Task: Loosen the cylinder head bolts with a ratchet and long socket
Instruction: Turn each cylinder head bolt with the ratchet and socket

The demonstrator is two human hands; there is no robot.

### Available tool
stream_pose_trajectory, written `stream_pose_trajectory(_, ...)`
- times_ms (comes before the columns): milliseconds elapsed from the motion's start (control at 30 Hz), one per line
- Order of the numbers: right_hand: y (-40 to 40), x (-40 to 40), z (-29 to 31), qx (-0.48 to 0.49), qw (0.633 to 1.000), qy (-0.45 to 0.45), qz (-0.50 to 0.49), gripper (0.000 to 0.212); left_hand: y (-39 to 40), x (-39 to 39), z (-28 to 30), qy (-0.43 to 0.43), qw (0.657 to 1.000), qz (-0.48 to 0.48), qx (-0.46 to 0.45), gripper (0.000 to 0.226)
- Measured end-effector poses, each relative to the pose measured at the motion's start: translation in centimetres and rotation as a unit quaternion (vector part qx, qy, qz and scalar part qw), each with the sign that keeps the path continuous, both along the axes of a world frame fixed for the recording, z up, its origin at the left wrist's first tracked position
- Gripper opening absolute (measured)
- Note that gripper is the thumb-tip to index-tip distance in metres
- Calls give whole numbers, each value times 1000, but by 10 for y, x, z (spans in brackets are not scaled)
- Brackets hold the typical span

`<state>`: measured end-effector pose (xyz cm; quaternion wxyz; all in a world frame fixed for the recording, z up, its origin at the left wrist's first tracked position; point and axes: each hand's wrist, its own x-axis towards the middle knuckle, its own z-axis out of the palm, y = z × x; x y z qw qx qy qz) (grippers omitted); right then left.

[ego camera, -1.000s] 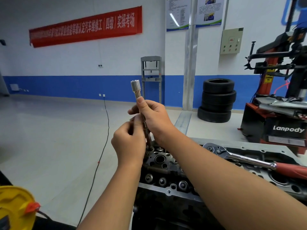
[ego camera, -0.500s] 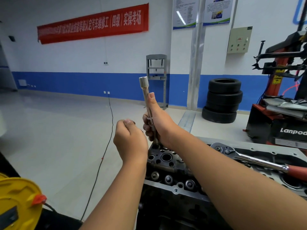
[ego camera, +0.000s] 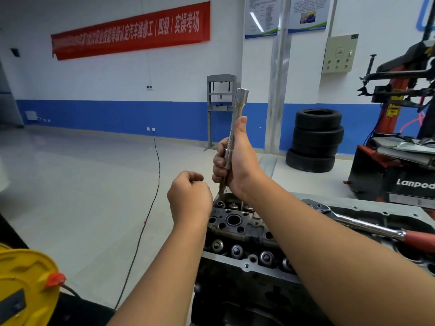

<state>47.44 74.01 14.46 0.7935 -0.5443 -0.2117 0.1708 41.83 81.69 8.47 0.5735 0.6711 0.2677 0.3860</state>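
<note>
Socket point(ego camera: 236, 123) upright in right hand point(ego camera: 237, 161) grip, above cylinder head point(ego camera: 237, 222).

an auto workshop: stacked tyres point(ego camera: 315, 140), tyre changer point(ego camera: 400, 128), engine block point(ego camera: 247, 231).

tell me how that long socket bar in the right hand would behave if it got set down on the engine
The long socket bar looks like polished steel, so probably stiff and fairly heavy for its width. Being round and smooth, it would likely roll or slip off the uneven cylinder head once the right hand lets go.
</note>
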Motion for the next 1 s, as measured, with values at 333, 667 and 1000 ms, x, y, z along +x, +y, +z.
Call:
stream_pose_trajectory(333,5,8,-22,-151,985,-85,2,77,2,3,-4,13,999,-33,-6,34)
stream_pose_trajectory(667,8,8,-16,-21,999,-46,-1,77,0,2,-3,27,1000,-6,-14,26)
stream_pose_trajectory(1000,10,7,-24,-166,971,-171,-28,84,-2,-3,1,37,999,-28,-3,29)
